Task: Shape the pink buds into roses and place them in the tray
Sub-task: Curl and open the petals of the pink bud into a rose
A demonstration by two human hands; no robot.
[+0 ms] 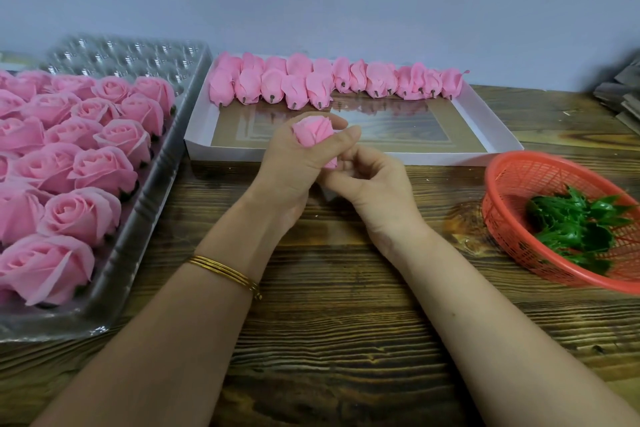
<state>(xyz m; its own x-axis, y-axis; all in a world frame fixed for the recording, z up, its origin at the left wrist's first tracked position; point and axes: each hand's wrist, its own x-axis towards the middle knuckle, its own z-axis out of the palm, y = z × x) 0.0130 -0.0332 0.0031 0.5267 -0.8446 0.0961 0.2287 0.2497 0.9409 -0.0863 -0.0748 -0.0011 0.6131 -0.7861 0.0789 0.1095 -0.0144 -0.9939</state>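
Wrapping the pink bud, left hand in a curled grip; right hand pinching its base.

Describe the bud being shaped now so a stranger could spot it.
Find the white box at the back of the wooden table. Just in front of its near edge, the left hand grips one pink bud. It is the only bud held, not lying in the box.

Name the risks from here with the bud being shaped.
The left hand grips the pink bud all round while the right hand pinches its base: petals may crease or tear. Free cells of the tray lie behind the finished roses, so reaching over might brush them.
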